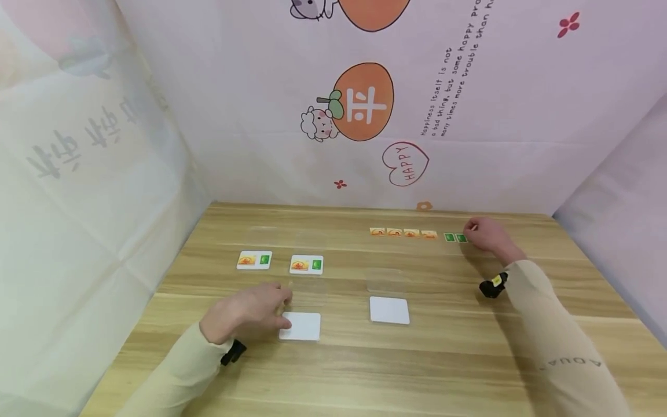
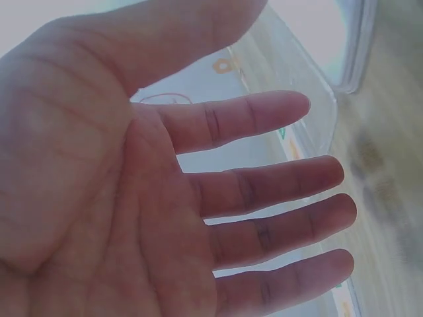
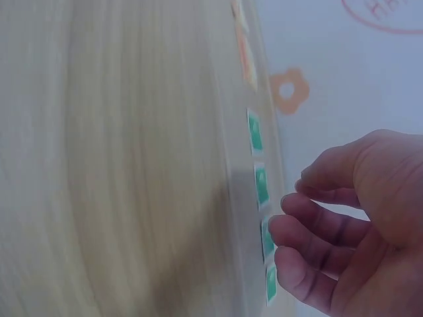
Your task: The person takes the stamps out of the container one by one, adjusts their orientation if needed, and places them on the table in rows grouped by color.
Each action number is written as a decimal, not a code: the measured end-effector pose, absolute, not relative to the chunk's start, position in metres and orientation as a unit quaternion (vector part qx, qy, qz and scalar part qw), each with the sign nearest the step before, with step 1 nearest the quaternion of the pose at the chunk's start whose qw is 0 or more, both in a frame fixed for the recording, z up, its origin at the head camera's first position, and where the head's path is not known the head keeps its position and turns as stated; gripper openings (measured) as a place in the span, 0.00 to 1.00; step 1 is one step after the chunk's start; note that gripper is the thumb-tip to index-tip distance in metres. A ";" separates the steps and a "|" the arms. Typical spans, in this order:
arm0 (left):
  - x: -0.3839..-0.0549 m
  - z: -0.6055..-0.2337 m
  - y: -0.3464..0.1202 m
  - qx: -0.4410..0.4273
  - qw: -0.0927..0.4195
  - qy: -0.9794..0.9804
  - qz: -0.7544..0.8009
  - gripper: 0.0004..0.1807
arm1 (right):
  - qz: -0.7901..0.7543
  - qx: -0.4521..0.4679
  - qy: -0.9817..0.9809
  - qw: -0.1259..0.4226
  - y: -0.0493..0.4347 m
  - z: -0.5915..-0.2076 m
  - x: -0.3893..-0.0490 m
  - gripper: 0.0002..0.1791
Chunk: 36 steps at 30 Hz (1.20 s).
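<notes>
My left hand hovers at the left of a white blank card, thumb tip at the card's edge. In the left wrist view its fingers are straight and spread, with nothing between them. At the back right, my right hand is beside a row of small green stickers, its fingers loosely bent. The right wrist view has its fingertips right at the nearer green stickers, partly covering them. Farther along that row are several orange stickers.
Two white cards, a left one and a right one, each bear an orange and a green picture. Another blank white card lies right of centre. Clear plastic pieces lie behind the cards. A printed cloth hangs behind the table.
</notes>
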<state>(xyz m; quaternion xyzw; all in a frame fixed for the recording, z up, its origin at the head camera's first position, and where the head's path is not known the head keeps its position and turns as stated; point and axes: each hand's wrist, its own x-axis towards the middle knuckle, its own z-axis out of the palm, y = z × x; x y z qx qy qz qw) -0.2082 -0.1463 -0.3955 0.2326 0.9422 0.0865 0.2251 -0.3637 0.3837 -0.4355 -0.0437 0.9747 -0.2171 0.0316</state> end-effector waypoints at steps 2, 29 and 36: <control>-0.211 -0.393 -0.147 0.233 0.229 0.940 0.100 0.19 | -0.232 -0.046 0.971 0.036 0.376 -0.434 -0.362 0.16; -0.244 -0.386 -0.147 0.238 0.170 0.933 0.208 0.20 | -0.292 -0.079 0.952 0.037 0.302 -0.411 -0.336 0.16; -0.254 -0.386 -0.148 0.234 0.158 0.936 0.210 0.22 | -0.296 -0.100 0.950 0.022 0.284 -0.415 -0.331 0.15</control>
